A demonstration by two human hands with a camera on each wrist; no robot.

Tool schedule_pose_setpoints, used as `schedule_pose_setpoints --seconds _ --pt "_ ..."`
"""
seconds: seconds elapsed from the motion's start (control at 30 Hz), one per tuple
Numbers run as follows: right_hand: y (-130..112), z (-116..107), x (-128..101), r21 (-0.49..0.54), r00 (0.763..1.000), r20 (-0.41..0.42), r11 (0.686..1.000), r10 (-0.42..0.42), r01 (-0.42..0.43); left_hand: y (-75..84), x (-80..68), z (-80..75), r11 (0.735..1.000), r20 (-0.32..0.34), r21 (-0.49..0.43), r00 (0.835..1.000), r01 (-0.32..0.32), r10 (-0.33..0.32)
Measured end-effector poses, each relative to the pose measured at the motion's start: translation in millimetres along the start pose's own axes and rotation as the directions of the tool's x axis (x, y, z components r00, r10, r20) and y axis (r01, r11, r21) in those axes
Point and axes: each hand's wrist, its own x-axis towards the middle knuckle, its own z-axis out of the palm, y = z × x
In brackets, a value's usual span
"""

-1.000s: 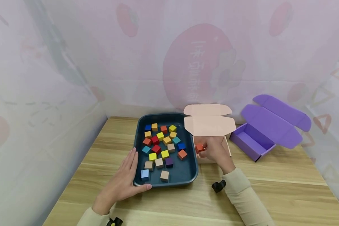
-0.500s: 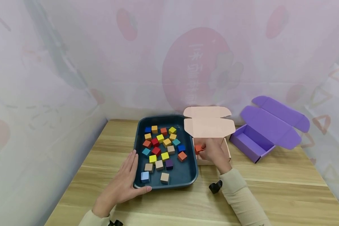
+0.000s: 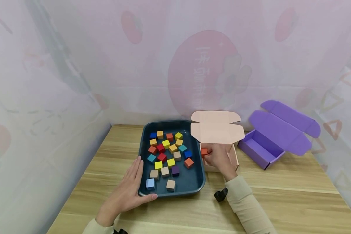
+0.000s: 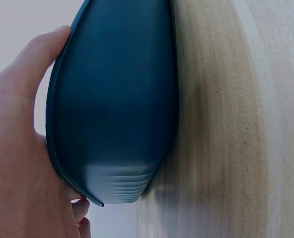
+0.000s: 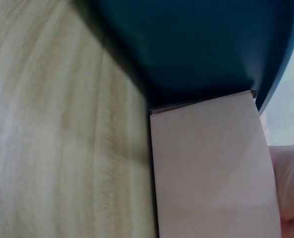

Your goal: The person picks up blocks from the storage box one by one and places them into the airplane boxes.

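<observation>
Two bare hands work at a wooden desk (image 3: 175, 216). The right hand (image 3: 220, 161) pinches an orange block (image 3: 204, 152) inside the peach box (image 3: 211, 168), near the wall on the tray side. That box sits just beside the dark blue tray (image 3: 190, 182), its lid folded up and back. The left hand (image 3: 125, 187) lies along the tray's near left corner, fingers straight against the rim and thumb spread along the near edge; the left wrist view shows the thumb's tip on the rim. Many coloured blocks are scattered over the tray floor: a light blue block (image 3: 150, 184) near the left hand, a purple block (image 3: 175, 171), and red, yellow, teal and plain wood ones. To the right of the peach box, set at an angle, stands a purple box (image 3: 253, 155), its lid raised too.
</observation>
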Motion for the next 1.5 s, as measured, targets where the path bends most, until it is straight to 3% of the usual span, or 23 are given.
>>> schedule_pose_setpoints --seconds 0.23,0.6,0.8,0.97,1.23,1.5 --pt "-0.6 2.0 3.3 -0.017 1.0 -0.03 1.0 0.01 -0.011 -0.2 0.2 -0.3 1.0 -0.009 0.005 1.0 -0.003 0.003" --pt "-4.9 -3.1 -0.2 -0.032 0.999 0.005 0.999 0.044 -0.043 -0.7 0.1 1.7 1.0 0.001 0.002 1.0 0.005 -0.005" --pt "-19.6 -16.2 -7.5 -0.099 0.998 -0.02 0.994 -0.057 0.055 -1.5 -0.7 2.2 1.0 -0.001 -0.003 1.0 0.003 -0.003" --pt "-39.0 -27.2 -15.4 -0.06 0.992 -0.014 0.99 -0.127 0.126 -0.8 -0.1 1.5 1.0 -0.003 0.004 1.0 0.002 -0.002" --pt "-74.5 -33.2 -32.1 -0.053 0.976 0.097 0.978 -0.197 0.203 -1.5 0.5 0.2 1.0 -0.01 0.008 1.0 -0.004 0.004" --pt "-89.5 -6.1 -42.4 -0.008 0.93 0.245 0.959 -0.272 0.283 -1.2 1.3 1.7 1.0 -0.012 0.009 1.0 -0.013 0.013"
